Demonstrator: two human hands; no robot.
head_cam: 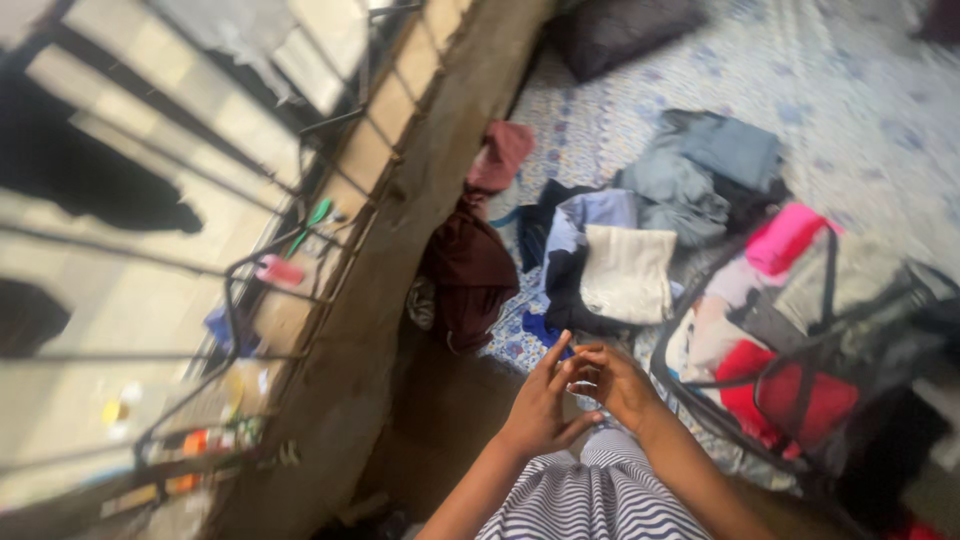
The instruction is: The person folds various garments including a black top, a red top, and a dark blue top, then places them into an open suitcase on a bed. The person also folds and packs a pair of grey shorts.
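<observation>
Two hands meet at the lower middle of the frame, above a lap in striped cloth point(600, 500). The left hand point(545, 405) has its fingers spread and pointing up; the right hand point(615, 385) is curled, its fingertips touching those of the left. Whether anything small is pinched between them cannot be told from the blur.

Just above the hands, at the middle of the frame, a folded white cloth point(628, 272) lies on a dark garment on the patterned bedsheet point(850, 110). A maroon garment point(470, 270) hangs over the bed's edge to its left, and grey clothes point(700, 170) lie to its upper right. At the right stands a clear zip bag point(850, 320) with black straps, stuffed with pink and red clothes. A barred window point(200, 230) fills the left of the frame.
</observation>
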